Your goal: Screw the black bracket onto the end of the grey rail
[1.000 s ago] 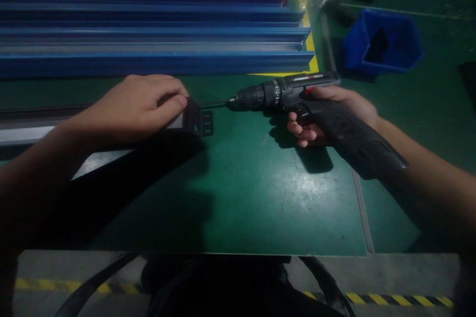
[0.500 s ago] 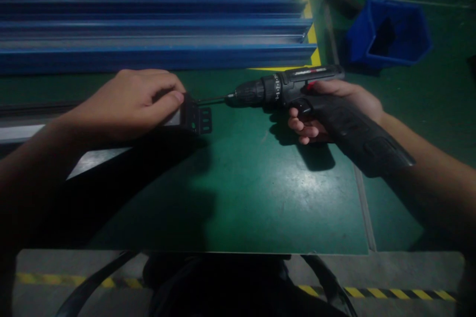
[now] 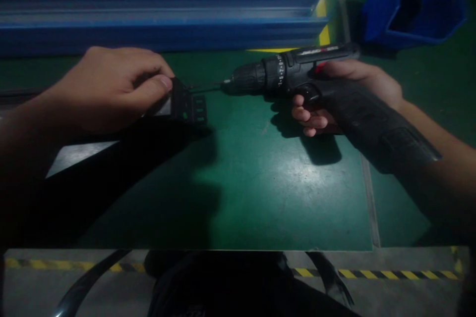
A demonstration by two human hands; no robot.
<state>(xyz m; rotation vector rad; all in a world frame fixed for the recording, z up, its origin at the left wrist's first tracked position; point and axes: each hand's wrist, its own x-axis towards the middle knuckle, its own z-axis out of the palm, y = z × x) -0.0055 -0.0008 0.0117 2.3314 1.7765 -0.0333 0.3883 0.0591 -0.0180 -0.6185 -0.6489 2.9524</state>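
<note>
My right hand is wrapped round the grip of a black cordless drill lying sideways, its bit pointing left. The bit tip meets a small black slotted bracket fixed on the end of a long grey metal rail. My left hand is closed over the rail's end, thumb and fingers pinching the bracket. Both rest on a green mat.
Long blue profiles are stacked along the back of the bench. A blue bin stands at the back right. The bench's front edge and a yellow-black floor stripe lie below.
The view has shifted down, so hands and drill sit higher in the picture. The bit stays against the bracket; both grips are unchanged.
</note>
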